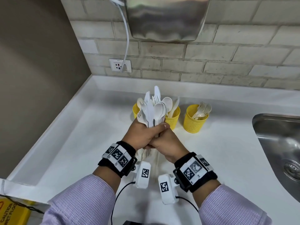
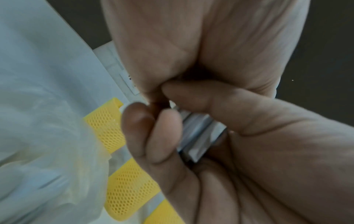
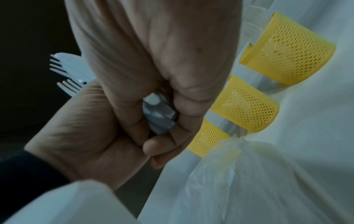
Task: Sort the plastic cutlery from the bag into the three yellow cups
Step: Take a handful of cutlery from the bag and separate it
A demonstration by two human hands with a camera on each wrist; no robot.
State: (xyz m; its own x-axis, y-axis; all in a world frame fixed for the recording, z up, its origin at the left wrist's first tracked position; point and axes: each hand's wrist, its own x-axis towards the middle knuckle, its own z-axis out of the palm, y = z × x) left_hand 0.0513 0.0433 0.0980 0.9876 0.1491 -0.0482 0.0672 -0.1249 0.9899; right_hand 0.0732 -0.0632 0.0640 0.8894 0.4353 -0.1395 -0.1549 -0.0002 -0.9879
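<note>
We see both hands wrapped around one bundle of white plastic cutlery (image 1: 152,109) held upright above the white worktop (image 1: 81,127), knives, forks and spoons fanning out of the top. The left hand (image 1: 142,135) grips the handles with curled fingers, and the right hand (image 1: 167,143) clasps the same handles from the other side, the two hands touching.

The only writing we can read is "CAUTION WET FLOOR" on a yellow sign (image 1: 13,211) at the lower left corner of the head view; the small print on the wall socket (image 1: 120,65) is too fine to make out. Black-and-white square markers cover the wrist bands (image 1: 117,155).

Behind the bundle three yellow mesh cups stand in a row: the left cup (image 1: 135,110) mostly hidden by the cutlery, the middle cup (image 1: 173,119) with pale pieces standing in it, the right cup (image 1: 194,122) with forks. Only the head view shows what the cups hold.

The wrist views show what the head view hides: the handle ends (image 3: 159,113) packed between the fingers, fork tines (image 3: 61,66) poking out beyond the left hand, and a translucent plastic bag (image 3: 239,174) lying on the worktop just in front of the cups.

A steel sink (image 1: 282,143) lies to the right, and a metal appliance (image 1: 165,18) hangs on the tiled wall, its cable (image 1: 126,38) running to the socket.
</note>
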